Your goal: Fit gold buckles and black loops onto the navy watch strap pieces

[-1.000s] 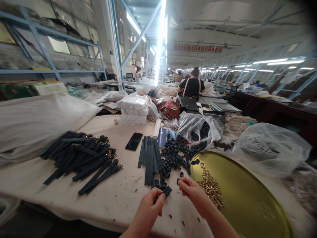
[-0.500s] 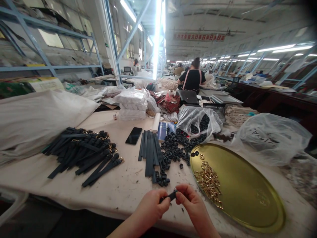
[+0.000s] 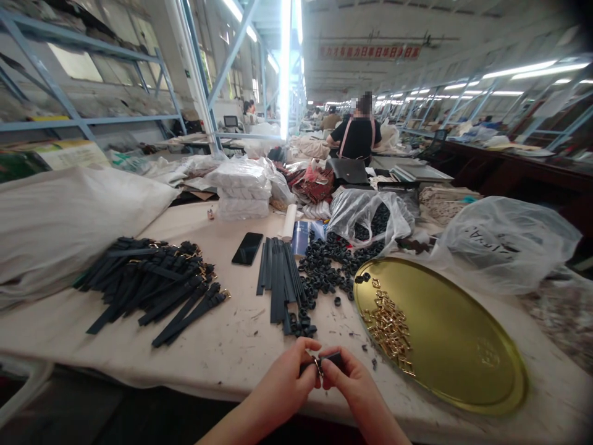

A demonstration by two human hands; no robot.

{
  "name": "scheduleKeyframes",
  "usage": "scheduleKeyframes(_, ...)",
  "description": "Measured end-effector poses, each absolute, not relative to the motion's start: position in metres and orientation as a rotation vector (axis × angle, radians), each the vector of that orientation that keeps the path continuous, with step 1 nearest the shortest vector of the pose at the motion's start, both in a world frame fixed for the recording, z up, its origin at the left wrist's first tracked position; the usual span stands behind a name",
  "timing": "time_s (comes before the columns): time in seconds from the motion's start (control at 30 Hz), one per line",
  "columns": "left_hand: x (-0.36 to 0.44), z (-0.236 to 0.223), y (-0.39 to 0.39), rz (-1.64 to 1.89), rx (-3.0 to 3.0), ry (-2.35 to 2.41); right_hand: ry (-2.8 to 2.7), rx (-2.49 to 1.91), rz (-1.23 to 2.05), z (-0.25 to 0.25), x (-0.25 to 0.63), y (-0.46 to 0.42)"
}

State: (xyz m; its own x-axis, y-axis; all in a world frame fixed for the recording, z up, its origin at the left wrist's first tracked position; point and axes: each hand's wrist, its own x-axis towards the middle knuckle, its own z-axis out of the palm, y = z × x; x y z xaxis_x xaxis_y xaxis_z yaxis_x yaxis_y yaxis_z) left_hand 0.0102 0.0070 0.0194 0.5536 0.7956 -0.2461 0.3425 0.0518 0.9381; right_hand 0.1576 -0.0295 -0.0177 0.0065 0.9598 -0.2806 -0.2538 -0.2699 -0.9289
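Observation:
Close to the front edge of the table, both hands are closed on one dark strap (image 3: 334, 358). A gold buckle (image 3: 318, 366) shows on it between the fingertips. My left hand (image 3: 291, 376) pinches the strap on the left of the buckle. On the other side, the thumb and fingers of my right hand (image 3: 351, 373) grip it beside the buckle. Fingers cover much of the strap. Just beyond the hands lie flat dark strips (image 3: 278, 278) and a heap of small dark loops (image 3: 324, 266). Gold buckles (image 3: 388, 324) are piled on an oval gold tray (image 3: 456, 334) to the right.
Dark straps with gold buckles (image 3: 157, 278) form a pile on the left. A black phone (image 3: 247, 248) lies beside the strips. Behind are a plastic bag of loops (image 3: 370, 216), wrapped packs (image 3: 243, 188) and another clear bag (image 3: 504, 244). A person (image 3: 357, 133) sits farther back.
The gold buckle now shows between my fingertips, where only dark strap was visible before. A strap end now points up over my right fingers. The whole view has shifted slightly.

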Motion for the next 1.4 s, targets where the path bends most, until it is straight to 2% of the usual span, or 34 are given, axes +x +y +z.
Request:
scheduleKeyframes(0.23,0.009,0.016,0.007,0.407,1.541,1.071,-0.479,-1.005,1.669,-0.014,0.154,-0.042)
scheduleKeyframes(0.5,0.007,0.021,0.003,0.225,1.833,1.269,-0.396,-0.846,1.950,-0.028,0.148,-0.054)
scheduleKeyframes(0.73,0.002,0.031,-0.005,0.271,1.725,1.218,-0.522,-0.923,1.840,-0.012,0.150,-0.058)
scheduleKeyframes(0.93,0.001,0.032,-0.009,0.336,1.293,0.981,-0.896,-1.467,1.231,-0.024,0.154,-0.053)
scheduleKeyframes(1.0,0.000,0.026,-0.009,0.337,1.148,0.915,-1.055,-1.558,1.120,-0.027,0.157,-0.054)
scheduleKeyframes(1.2,-0.002,0.014,-0.009,0.308,1.011,0.880,-1.348,-1.473,1.378,-0.020,0.166,-0.058)
scheduleKeyframes(1.4,0.002,0.010,-0.017,0.314,0.982,0.930,-1.689,-1.482,1.232,-0.005,0.170,-0.069)
